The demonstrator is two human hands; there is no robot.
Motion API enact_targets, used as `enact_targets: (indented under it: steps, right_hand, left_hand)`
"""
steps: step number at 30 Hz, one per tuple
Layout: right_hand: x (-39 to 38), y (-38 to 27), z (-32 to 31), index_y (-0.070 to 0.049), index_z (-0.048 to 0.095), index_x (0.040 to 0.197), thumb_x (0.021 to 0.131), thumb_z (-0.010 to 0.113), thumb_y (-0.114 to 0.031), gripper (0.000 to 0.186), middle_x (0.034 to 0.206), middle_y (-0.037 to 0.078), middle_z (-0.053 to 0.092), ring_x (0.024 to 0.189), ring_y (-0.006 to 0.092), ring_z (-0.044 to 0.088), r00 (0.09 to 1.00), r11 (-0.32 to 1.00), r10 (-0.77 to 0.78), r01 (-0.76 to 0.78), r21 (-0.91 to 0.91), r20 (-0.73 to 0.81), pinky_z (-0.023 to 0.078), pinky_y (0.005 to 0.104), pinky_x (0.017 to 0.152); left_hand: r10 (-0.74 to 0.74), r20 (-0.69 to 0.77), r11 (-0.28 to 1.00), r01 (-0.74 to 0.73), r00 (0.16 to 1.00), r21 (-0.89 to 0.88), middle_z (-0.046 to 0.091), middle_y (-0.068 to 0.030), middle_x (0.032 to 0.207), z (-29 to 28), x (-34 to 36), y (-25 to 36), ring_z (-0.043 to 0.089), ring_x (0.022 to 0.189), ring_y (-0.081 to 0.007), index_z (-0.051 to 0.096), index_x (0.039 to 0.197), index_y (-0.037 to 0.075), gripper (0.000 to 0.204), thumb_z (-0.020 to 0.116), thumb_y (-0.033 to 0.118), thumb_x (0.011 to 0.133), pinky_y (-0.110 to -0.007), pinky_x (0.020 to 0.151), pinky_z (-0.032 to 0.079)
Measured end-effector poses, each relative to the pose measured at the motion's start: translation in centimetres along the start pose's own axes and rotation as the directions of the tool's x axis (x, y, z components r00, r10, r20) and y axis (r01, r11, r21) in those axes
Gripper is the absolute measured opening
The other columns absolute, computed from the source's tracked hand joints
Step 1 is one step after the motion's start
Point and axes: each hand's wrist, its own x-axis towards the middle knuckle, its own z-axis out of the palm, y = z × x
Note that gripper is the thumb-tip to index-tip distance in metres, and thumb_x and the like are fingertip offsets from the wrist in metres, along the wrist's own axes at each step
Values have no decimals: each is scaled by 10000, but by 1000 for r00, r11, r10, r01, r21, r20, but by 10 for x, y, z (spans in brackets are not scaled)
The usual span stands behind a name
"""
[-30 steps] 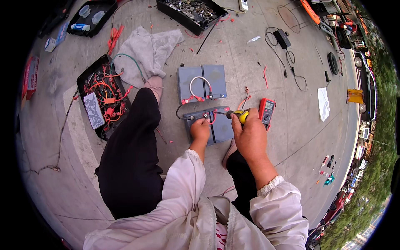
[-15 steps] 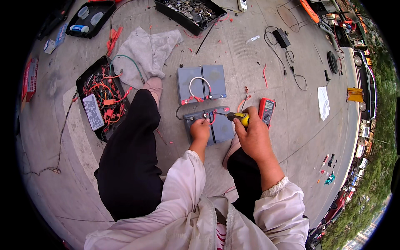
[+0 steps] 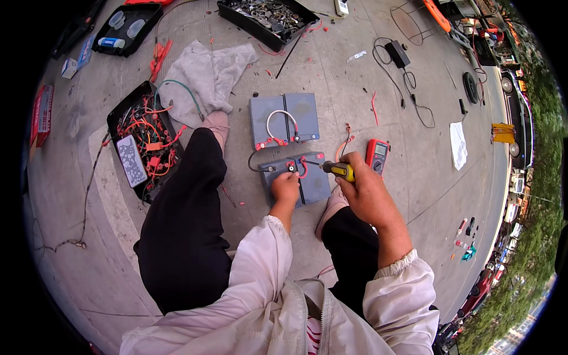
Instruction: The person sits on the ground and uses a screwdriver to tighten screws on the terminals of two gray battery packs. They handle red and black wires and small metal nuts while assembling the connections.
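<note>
Two grey batteries lie on the ground before me, the far battery (image 3: 284, 118) and the near battery (image 3: 313, 186). A white looped cable (image 3: 270, 121) with red ends sits on the far one, and a black cable (image 3: 253, 160) runs between the two. My left hand (image 3: 286, 189) is on the near battery, fingertips pinched beside a terminal and a short red cable (image 3: 305, 171); what they hold is hidden. My right hand (image 3: 373, 195) grips a yellow-and-black screwdriver (image 3: 342, 171). Its shaft points left across the near battery, toward the terminals.
A red multimeter (image 3: 377, 155) lies right of the near battery. At left are a black tray (image 3: 118, 112) of wires and a grey cloth (image 3: 207, 71). A black bin (image 3: 236, 19) of metal parts stands at the top, a power adapter (image 3: 397, 54) at upper right.
My right hand has shifted slightly down and right with the screwdriver. My left fingertips have moved slightly at the terminal, and the whole view has shifted a little.
</note>
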Motion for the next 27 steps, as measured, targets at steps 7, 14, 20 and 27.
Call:
enact_targets:
  steps: [7, 14, 20, 27]
  right_hand:
    - [-1, 7, -5, -26, 500, 1114, 870, 629, -20, 277, 958, 184, 619, 905, 361, 616, 996, 995, -87, 88, -35, 19, 484, 385, 800]
    - [3, 0, 3, -10, 498, 1060, 842, 699, -159, 332, 866, 232, 651, 833, 419, 638, 995, 995, 21, -31, -98, -101, 499, 465, 688]
    - [9, -8, 15, 19, 470, 962, 852, 711, -294, 410, 705, 245, 638, 674, 429, 640, 975, 968, 56, -105, -226, -217, 500, 480, 575]
    - [11, -12, 24, 18, 455, 935, 860, 702, -307, 415, 678, 249, 631, 647, 423, 640, 960, 965, 64, -129, -227, -272, 503, 472, 567]
  left_hand:
    - [-17, -24, 993, 14, 1000, -121, 627, -19, 679, 4, -2, 4, 529, 592, -85, 695, 930, 23, 173, 672, 192, 897, -268, 553, 408]
    - [-13, -95, 994, 3, 995, -110, 647, -34, 674, 2, 5, 5, 559, 579, -96, 697, 903, 12, 169, 681, 180, 886, -273, 564, 448]
    - [-16, -32, 998, 14, 999, -67, 641, -27, 677, -2, 6, 11, 533, 580, -91, 696, 877, 22, 173, 684, 195, 885, -273, 549, 420]
    - [-25, -2, 998, 25, 1000, -55, 631, -18, 667, -5, 8, 11, 519, 577, -87, 692, 871, 25, 169, 689, 194, 881, -271, 540, 401]
